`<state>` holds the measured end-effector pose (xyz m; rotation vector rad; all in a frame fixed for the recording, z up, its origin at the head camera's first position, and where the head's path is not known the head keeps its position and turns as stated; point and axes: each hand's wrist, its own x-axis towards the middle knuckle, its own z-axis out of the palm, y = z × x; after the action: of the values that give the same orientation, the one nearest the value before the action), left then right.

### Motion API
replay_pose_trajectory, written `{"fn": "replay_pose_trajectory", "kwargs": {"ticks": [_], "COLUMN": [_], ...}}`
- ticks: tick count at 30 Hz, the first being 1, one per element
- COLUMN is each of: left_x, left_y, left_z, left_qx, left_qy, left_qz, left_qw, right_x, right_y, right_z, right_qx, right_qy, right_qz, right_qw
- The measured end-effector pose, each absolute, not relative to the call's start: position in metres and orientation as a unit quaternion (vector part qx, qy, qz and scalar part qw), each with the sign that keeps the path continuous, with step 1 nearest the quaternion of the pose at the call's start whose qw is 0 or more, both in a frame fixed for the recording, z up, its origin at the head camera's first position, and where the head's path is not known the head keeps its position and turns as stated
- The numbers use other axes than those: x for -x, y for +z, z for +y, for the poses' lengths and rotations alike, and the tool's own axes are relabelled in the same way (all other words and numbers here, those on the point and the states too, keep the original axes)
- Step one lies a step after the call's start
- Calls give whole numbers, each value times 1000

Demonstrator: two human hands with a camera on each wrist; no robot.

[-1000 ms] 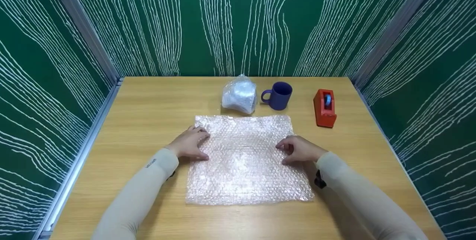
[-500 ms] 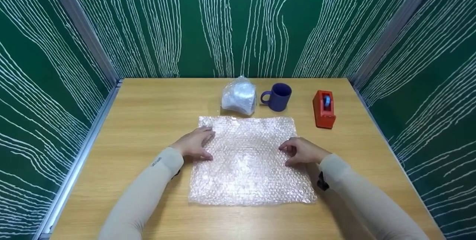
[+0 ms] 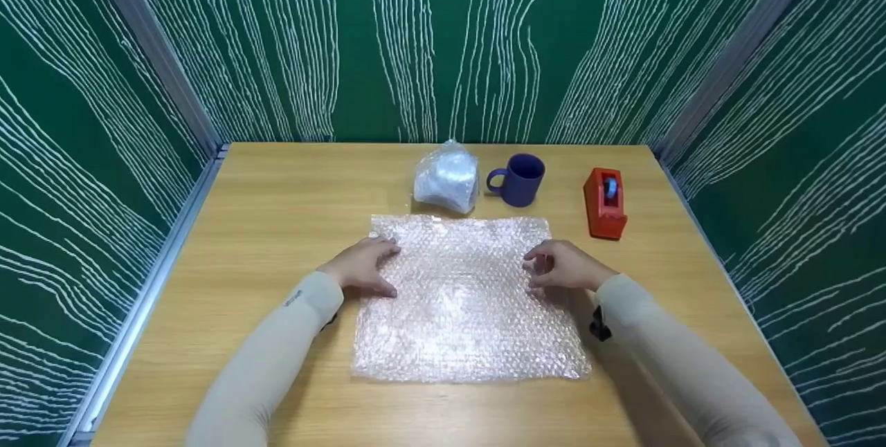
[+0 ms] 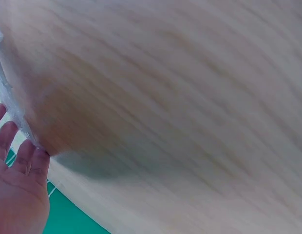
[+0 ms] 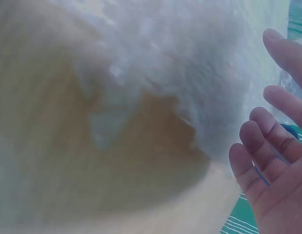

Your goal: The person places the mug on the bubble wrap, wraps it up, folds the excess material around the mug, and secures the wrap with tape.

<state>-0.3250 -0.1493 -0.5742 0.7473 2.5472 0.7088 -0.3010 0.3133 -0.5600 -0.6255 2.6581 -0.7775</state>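
Observation:
A clear sheet of bubble wrap (image 3: 457, 308) lies flat in the middle of the table. At its left edge, my left hand (image 3: 360, 267) rests with thumb and fingers spread over the border. In the left wrist view, that hand's fingertips (image 4: 40, 152) meet the wrap's edge (image 4: 12, 105). Over the opposite edge hovers my right hand (image 3: 569, 266), its fingers loosely bent and nothing between them. The right wrist view has these fingers (image 5: 253, 136) apart, beside the ragged edge of the wrap (image 5: 190, 48).
Behind the sheet stands a bundle wrapped in bubble wrap (image 3: 446, 180). To its right is a dark blue mug (image 3: 520, 183), handle facing left. A red tape dispenser (image 3: 605, 205) stands farther right on the wooden table (image 3: 277, 191). Green walls (image 3: 277, 39) enclose the back and sides.
The bubble wrap sheet has slid slightly to the right, with my left hand moving along with it. My right hand has moved a little farther up its edge.

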Motion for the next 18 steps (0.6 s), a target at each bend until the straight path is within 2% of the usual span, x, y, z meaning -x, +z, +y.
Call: {"fn": "replay_pose_trajectory", "kwargs": {"ticks": [9,18], "left_x": [325,324], "left_y": [-574,-574], "left_z": [-147,-148], "left_qx": [-268,-257], "left_qy": [245,260], "left_qz": [915,913], "left_qw": [178,181], "right_x": [318,327], "right_y": [-547,-540], "right_z": [316,318], "right_qx": [196,156], "right_qy": [-265,-289], "right_qz": [933,938], "right_qw": [143,109]}}
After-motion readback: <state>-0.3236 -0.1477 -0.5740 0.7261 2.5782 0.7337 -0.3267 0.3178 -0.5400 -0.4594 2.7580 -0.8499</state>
